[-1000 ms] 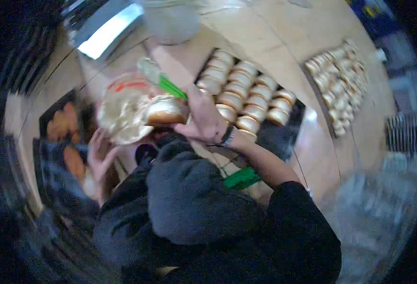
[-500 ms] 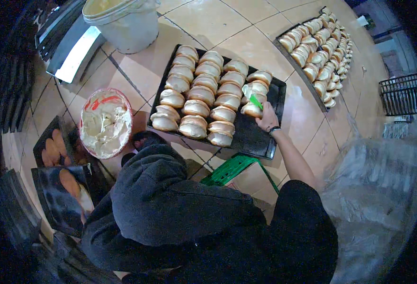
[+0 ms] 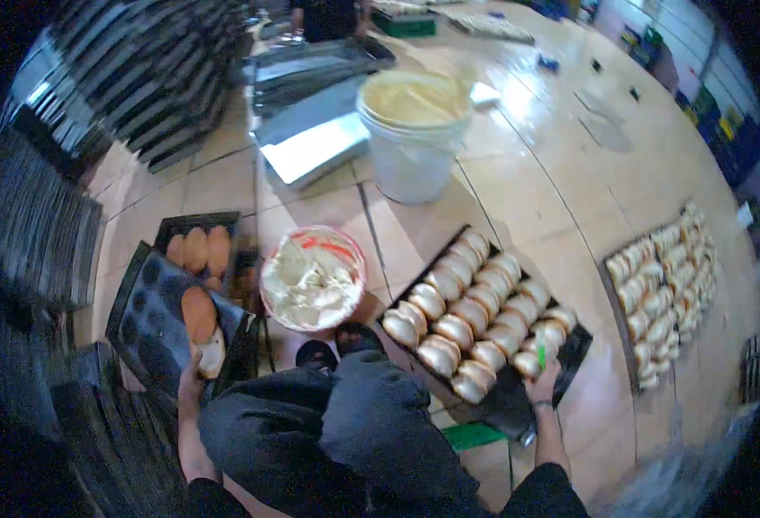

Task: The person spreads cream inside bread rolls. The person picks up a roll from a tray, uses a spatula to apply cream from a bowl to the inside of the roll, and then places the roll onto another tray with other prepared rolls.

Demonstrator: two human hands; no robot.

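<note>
My right hand (image 3: 542, 385) is closed round a green-handled spreader (image 3: 541, 355), over the near end of the right-hand row of filled buns (image 3: 469, 316) on a black tray (image 3: 574, 356). The spreader's blade is blurred against the pale buns. On the left, my left hand (image 3: 190, 378) grips the edge of an opened bun (image 3: 212, 356) whose pale cut side shows. Its brown top (image 3: 198, 313) lies just beyond, over a dark tray (image 3: 142, 335). Between my hands stands a round tub of cream (image 3: 311, 289) with red marks on its inner wall.
A white bucket (image 3: 410, 160) stands beyond the tub. Another tray of filled buns (image 3: 665, 298) lies far right. Several brown buns (image 3: 197, 250) sit in a tray at left, near tall stacks of dark trays (image 3: 151, 82). A green crate (image 3: 472, 434) lies close to my legs.
The view has swung up and leftward, showing more floor and tray stacks. My left hand, mostly hidden behind my leg before, now shows at the opened bun. My right hand still holds the spreader.
</note>
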